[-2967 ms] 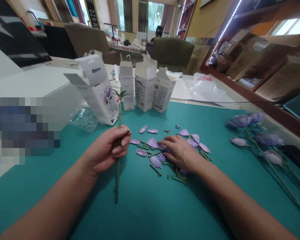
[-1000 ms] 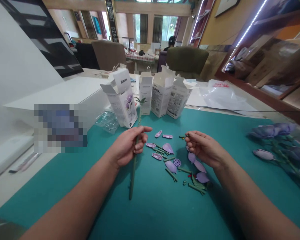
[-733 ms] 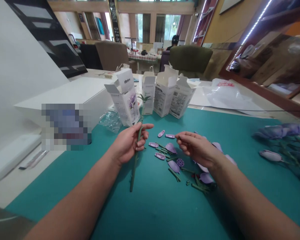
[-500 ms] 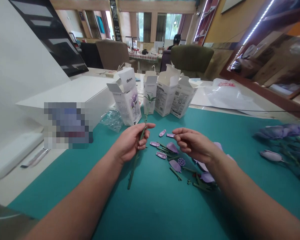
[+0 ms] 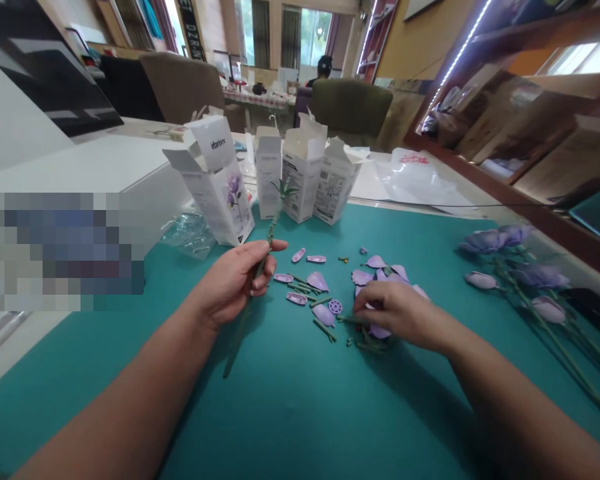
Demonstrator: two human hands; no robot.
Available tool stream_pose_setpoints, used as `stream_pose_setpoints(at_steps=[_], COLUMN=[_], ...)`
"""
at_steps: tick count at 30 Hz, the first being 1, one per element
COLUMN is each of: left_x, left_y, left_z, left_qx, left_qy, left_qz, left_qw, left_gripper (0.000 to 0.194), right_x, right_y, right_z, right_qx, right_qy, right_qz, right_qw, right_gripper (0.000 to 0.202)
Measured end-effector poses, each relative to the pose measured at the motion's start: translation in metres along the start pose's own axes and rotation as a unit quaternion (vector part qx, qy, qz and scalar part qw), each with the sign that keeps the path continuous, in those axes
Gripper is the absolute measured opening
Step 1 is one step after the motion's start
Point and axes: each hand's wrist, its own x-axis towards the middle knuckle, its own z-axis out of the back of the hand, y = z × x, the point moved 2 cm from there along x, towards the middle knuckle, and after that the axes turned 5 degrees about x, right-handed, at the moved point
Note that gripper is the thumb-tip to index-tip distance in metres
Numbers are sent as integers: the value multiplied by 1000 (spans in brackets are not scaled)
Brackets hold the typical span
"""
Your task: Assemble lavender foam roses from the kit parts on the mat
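Note:
My left hand (image 5: 235,280) is closed around a green toy flower stem (image 5: 236,340), which leans with its leafy tip up and its plain end low. On the right, my right hand (image 5: 405,312) reaches down into a pile of lilac petals (image 5: 376,261) and green parts. Its fingers are curled together; what they grip, if anything, is hidden. Between the hands lie several narrow lilac pieces (image 5: 297,299), loose petals (image 5: 323,315), a purple wheel-shaped piece (image 5: 335,307) and short green stem pieces (image 5: 325,330).
Opened white cartons (image 5: 220,193) stand at the back of the green mat (image 5: 290,413), beside crumpled clear plastic (image 5: 190,235). Assembled lilac flowers (image 5: 540,275) lie at the right. A plastic bag (image 5: 415,177) rests behind; a person (image 5: 324,68) sits far back.
My right hand has left the narrow lilac piece and moved right and down into the petal pile. My left hand still holds the stem. The view has turned right.

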Motion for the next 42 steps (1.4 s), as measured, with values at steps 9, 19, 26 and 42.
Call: stream_pose_setpoints(at_steps=[9, 19, 26, 42], left_x=[-3, -12, -14, -23], left_y=[3, 10, 15, 19], left_z=[-11, -24, -30, -37], left_qx=[-28, 3, 3, 5], left_qy=[44, 97, 99, 115], left_qz=[19, 15, 8, 2], left_qw=[998, 995, 995, 993], left_gripper=[24, 26, 17, 37], right_x=[-8, 3, 11, 10], right_y=[4, 15, 64, 62], right_z=[-29, -26, -11, -20], right_qx=[-275, -84, 236, 178], right_qy=[8, -86, -171, -362], right_qz=[5, 34, 111, 237], right_qw=[962, 992, 950, 884], right_gripper=[17, 13, 9, 6])
